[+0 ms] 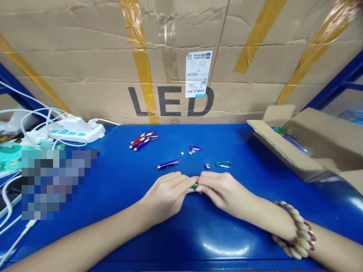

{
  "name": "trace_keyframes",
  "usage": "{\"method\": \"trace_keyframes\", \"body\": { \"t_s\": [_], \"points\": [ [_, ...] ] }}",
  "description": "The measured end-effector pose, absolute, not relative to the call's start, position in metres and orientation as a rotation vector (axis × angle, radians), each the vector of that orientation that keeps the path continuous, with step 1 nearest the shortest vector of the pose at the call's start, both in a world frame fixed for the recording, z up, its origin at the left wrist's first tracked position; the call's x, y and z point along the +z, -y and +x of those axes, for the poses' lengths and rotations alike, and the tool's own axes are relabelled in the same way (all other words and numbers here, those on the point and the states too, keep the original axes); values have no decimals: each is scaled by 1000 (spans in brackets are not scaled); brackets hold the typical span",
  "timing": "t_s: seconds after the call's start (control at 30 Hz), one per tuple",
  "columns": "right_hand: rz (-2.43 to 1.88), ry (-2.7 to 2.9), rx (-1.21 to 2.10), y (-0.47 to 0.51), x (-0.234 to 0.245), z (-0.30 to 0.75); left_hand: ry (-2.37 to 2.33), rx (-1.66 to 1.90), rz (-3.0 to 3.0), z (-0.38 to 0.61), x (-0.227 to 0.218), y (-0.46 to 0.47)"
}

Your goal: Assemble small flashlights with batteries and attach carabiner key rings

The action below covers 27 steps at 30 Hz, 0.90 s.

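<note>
The left hand (167, 194) and the right hand (221, 190) meet in the middle of the blue table (119, 196); their fingertips pinch a small green thing (194, 186) from both sides; most of it is hidden, so I cannot tell what it is. It sits low, close to the table.

Just behind the left hand lies a purple mini flashlight (168, 164); just behind the right hand lie a little silver cap (207, 166) and a green clip (223, 164). Farther back are three small round batteries (190, 152) beside a purple clip (196, 147); to the left of those lie three more mini flashlights (141, 140), close together. A bead bracelet (296, 234) is on the right wrist. An open cardboard box (297, 158) stands on the right; a white power strip (76, 133) lies far left.
</note>
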State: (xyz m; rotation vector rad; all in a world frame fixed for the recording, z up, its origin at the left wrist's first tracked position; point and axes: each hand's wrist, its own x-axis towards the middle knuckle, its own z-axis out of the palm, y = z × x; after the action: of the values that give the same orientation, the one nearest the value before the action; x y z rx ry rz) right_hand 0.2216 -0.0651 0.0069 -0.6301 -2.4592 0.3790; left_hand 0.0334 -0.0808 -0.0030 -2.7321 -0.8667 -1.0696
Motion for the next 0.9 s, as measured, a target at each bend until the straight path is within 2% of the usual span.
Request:
{"method": "trace_keyframes", "body": {
  "t_s": [0.17,0.33,0.5,0.7,0.9],
  "points": [
    [-682,2581,27,62,14,226,1021,-1176,-2789,35,-1,79],
    [-664,2628,-277,64,14,226,1057,-999,-2718,33,-1,80],
    [-642,2661,-384,64,12,228,1005,-883,-2768,30,-2,79],
    [-637,2651,-172,66,8,226,958,-878,-2760,30,-1,80],
    [-803,2363,701,71,8,216,826,-939,-2607,30,0,82]
  ]
}}
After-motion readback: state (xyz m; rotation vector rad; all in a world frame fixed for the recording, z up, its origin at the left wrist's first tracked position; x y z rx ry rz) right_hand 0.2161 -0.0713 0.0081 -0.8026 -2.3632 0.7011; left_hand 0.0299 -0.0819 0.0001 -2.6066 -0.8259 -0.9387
